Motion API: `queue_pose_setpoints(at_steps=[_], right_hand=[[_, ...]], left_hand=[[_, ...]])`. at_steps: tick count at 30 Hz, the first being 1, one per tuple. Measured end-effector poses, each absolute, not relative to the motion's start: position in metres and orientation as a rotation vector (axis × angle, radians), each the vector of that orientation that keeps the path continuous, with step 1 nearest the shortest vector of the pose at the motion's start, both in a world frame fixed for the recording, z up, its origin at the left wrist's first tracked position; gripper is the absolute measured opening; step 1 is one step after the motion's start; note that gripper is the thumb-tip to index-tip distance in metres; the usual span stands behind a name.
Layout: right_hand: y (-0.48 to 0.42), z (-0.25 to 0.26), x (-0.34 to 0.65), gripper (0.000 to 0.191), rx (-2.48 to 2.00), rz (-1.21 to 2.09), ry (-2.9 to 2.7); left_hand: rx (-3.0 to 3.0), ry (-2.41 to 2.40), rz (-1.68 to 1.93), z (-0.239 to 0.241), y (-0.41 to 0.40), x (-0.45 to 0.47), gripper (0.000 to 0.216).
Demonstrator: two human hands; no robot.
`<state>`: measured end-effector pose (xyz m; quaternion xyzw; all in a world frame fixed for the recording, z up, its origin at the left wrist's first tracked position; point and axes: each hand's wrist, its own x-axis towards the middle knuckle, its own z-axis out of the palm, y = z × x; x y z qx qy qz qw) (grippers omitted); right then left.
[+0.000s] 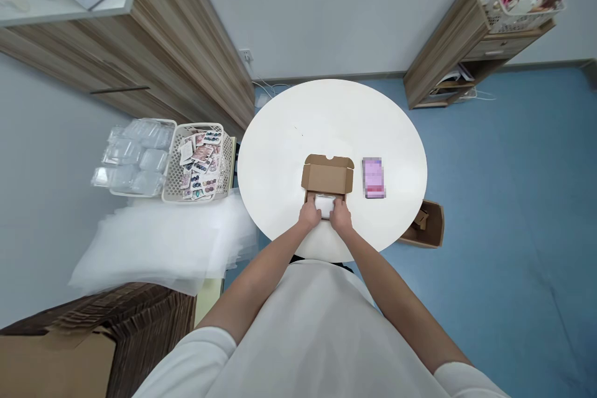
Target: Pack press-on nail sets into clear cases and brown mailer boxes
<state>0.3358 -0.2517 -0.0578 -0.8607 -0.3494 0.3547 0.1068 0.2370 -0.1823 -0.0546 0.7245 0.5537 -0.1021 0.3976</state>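
An open brown cardboard mailer box (329, 178) lies near the front edge of the round white table, its lid folded back away from me. At the box's near part is a small white wrapped packet (325, 205). My left hand (310, 214) grips the packet's left side, and my right hand (341, 216) grips its right side, fingers reaching down inside the box walls. How deep the packet sits and the fingertips themselves are hidden. To the right of the box lies a phone (374, 178) with a blurred pink screen.
The white table (289, 137) fills the middle. On the left stand a basket of printed cards (200, 165), a basket of clear plastic cases (135, 158), a pile of translucent sheets (172, 239) and stacked flat cardboard (144, 329). A cardboard bin (431, 227) sits on the floor at right.
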Motion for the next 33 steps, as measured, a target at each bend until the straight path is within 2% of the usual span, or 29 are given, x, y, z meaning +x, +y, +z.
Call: queue_pose_setpoints(at_steps=[6,9,11,14,16,22,28,33], right_hand=[[-0.27,-0.04,0.36,0.027,-2.294,0.773,-1.113],[-0.265,-0.032,0.399,0.042,-2.301,0.685,-0.855],[-0.253,-0.029,0.425,0.048,-2.29,0.748,-0.727],[-0.231,-0.031,0.449,0.044,-2.131,1.087,-0.63],[-0.22,-0.033,0.451,0.04,-2.083,1.187,-0.635],[-0.216,-0.037,0.427,0.027,-2.235,0.998,-0.83],[-0.242,-0.034,0.405,0.048,-2.244,0.871,-0.957],[-0.268,-0.032,0.396,0.053,-2.137,0.951,-1.036]], left_hand=[[1.785,1.27,0.191,-0.035,-0.172,0.215,0.032],[1.749,1.437,0.333,-0.023,-0.135,0.207,0.038],[1.703,1.46,0.285,-0.018,-0.108,0.208,0.041],[1.696,1.376,0.104,-0.016,-0.08,0.218,0.042],[1.734,1.334,-0.019,-0.019,-0.075,0.226,0.04],[1.845,1.394,-0.026,-0.031,-0.094,0.23,0.039],[1.857,1.312,0.128,-0.037,-0.123,0.202,0.039],[1.833,1.142,0.231,-0.042,-0.146,0.173,0.045]])
